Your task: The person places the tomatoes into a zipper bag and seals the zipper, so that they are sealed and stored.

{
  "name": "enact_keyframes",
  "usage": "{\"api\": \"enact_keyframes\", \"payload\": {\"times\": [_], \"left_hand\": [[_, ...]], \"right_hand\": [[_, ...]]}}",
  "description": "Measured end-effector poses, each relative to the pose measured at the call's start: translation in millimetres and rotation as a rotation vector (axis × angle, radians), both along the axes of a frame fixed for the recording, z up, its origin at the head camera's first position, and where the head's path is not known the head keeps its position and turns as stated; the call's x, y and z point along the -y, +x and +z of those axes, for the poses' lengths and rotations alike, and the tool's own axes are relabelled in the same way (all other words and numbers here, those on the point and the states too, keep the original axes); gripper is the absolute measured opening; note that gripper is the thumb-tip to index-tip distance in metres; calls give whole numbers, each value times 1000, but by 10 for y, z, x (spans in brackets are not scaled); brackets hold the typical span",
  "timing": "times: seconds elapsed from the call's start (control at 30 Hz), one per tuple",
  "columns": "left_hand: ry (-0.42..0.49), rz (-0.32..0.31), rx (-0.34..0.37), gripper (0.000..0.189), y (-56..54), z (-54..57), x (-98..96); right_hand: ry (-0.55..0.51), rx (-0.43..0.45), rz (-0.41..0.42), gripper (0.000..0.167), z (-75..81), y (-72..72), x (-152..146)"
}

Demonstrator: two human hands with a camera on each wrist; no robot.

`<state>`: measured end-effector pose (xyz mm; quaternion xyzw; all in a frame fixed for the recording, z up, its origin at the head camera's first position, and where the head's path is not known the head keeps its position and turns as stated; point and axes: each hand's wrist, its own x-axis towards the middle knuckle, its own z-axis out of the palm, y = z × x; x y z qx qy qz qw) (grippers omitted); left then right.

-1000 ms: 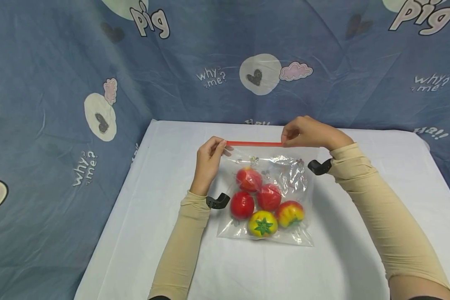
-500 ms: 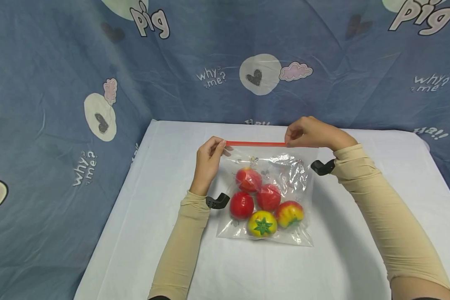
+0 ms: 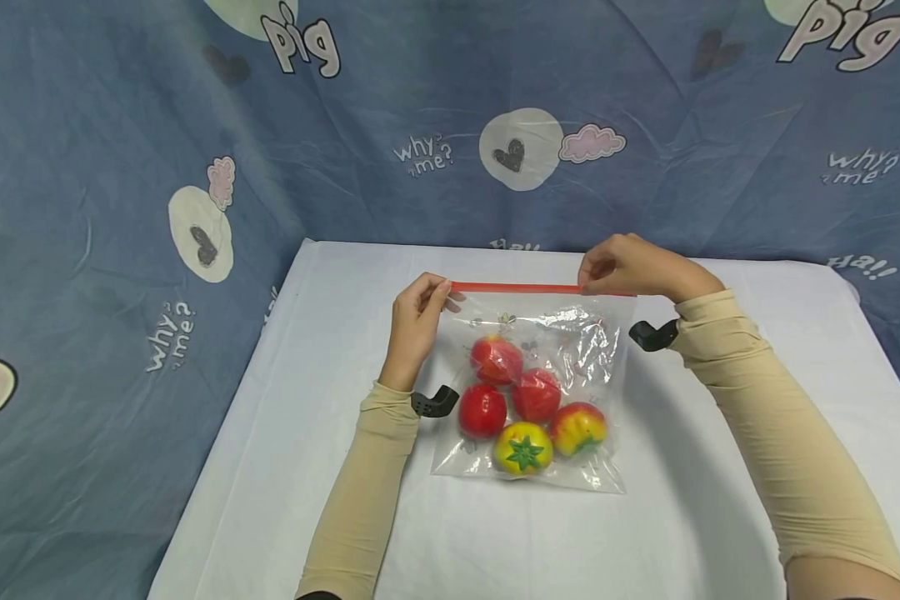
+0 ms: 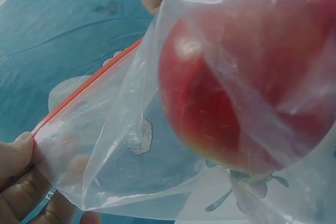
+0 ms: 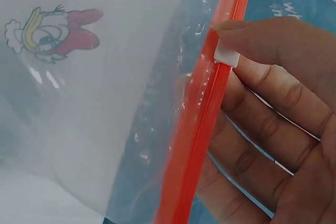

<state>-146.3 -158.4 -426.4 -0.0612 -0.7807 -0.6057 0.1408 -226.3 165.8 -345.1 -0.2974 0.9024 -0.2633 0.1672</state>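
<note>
A clear zip bag (image 3: 487,321) with a red zip strip (image 3: 513,287) hangs between both hands, holding several red and yellow toy fruits, among them a yellow one with a green leaf (image 3: 523,448). At the strip's left end, my left hand (image 3: 414,325) pinches the bag's top corner between thumb and fingers. My right hand (image 3: 641,265) is on the strip toward its right end. There, in the right wrist view, thumb and index finger pinch a small white slider (image 5: 227,56), partly covered by the thumb. A red fruit (image 4: 241,77) looms large in the left wrist view.
A white-covered table (image 3: 330,350) lies beneath the bag. Blue printed cloth (image 3: 390,83) stands behind the table and along its left side. Dark wrist cameras (image 3: 435,402) jut inward from both wrists near the bag.
My right hand has slid to the right along the red strip, a short way. The left hand keeps its place at the corner. The bag and fruits have shifted very slightly left.
</note>
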Motion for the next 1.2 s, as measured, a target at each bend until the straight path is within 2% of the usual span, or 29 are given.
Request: {"api": "enact_keyframes", "payload": {"times": [0.37,1.2], "left_hand": [[2,-6,5,24,-3,-15,14],[-7,22,-5,24,-28,-23,73]], "right_hand": [[-2,20,-14,5,-6,8,-72],[-6,69,-44,3,-64,10,-263]]}}
